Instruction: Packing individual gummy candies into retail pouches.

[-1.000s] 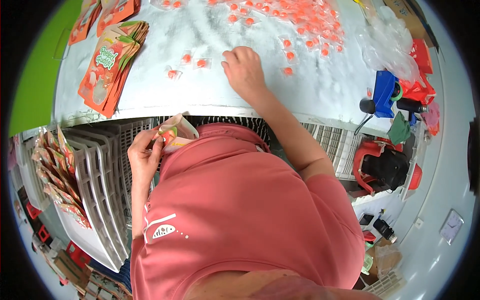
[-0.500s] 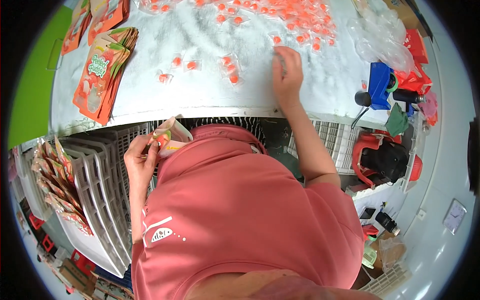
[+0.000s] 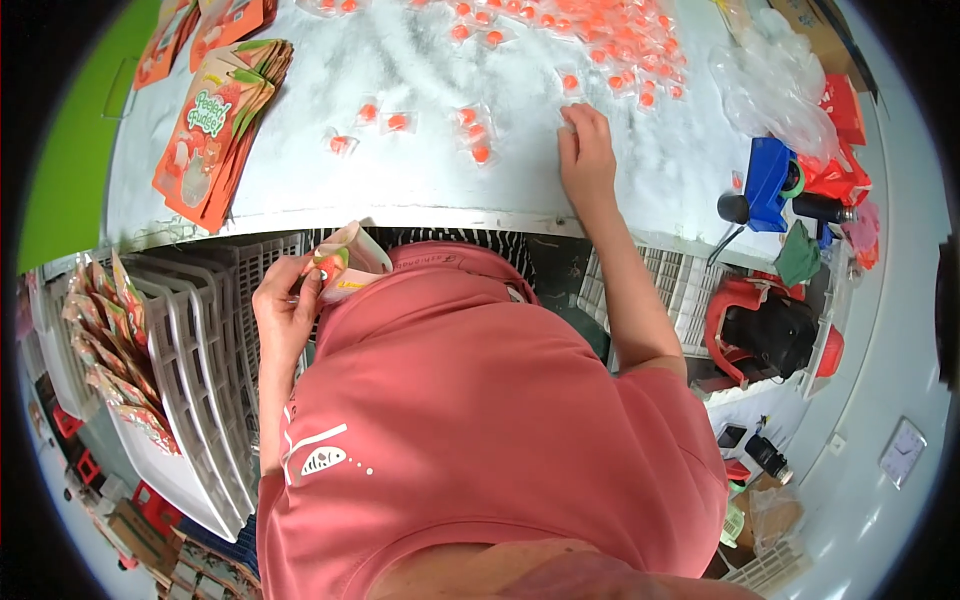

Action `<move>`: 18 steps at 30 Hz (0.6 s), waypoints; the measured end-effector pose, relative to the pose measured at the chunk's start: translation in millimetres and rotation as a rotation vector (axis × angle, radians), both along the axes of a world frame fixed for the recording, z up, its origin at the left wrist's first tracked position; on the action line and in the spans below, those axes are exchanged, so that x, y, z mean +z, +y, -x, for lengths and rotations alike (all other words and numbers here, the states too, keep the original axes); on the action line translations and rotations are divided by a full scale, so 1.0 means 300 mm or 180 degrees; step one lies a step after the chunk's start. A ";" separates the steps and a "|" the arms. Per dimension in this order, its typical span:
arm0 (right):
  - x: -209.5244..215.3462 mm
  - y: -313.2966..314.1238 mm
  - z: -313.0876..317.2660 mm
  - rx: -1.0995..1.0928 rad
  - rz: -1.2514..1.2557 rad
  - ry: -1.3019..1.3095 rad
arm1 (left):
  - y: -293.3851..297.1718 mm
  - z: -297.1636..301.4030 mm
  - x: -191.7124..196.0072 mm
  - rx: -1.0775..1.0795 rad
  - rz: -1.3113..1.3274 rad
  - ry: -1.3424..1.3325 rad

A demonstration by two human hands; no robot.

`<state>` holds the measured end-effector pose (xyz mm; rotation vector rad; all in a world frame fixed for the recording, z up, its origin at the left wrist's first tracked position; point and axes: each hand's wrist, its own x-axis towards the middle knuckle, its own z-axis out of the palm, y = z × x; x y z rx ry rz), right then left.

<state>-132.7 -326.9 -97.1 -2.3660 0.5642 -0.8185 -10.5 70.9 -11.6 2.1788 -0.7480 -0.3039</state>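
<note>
The pouch (image 3: 345,268) is a small stand-up bag, cream inside with an orange and green printed front, its mouth gaping open. The left hand (image 3: 285,305) pinches it by one edge, below the near rim of the tabletop (image 3: 300,190), close to the pink shirt. The right hand (image 3: 587,150) lies on the tabletop with fingers curled down on a small clear packet; whether it grips one I cannot tell. Just left of it lie loose orange candies (image 3: 474,135) in clear wrappers, with a dense heap (image 3: 610,30) farther back. A fanned stack of flat orange pouches (image 3: 215,125) sits at the far left.
</note>
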 end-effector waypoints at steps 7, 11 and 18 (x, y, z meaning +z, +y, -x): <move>0.019 0.124 -0.021 0.0429 0.0157 0.0206 | 0.007 -0.009 -0.016 -0.0010 0.0009 0.0044; 0.075 0.142 -0.065 0.0708 -0.0263 0.0335 | 0.014 -0.004 -0.016 0.0065 0.0018 0.0208; 0.056 -0.050 -0.366 0.0731 0.1070 -0.0054 | 0.012 -0.001 -0.016 -0.0014 0.0054 0.0109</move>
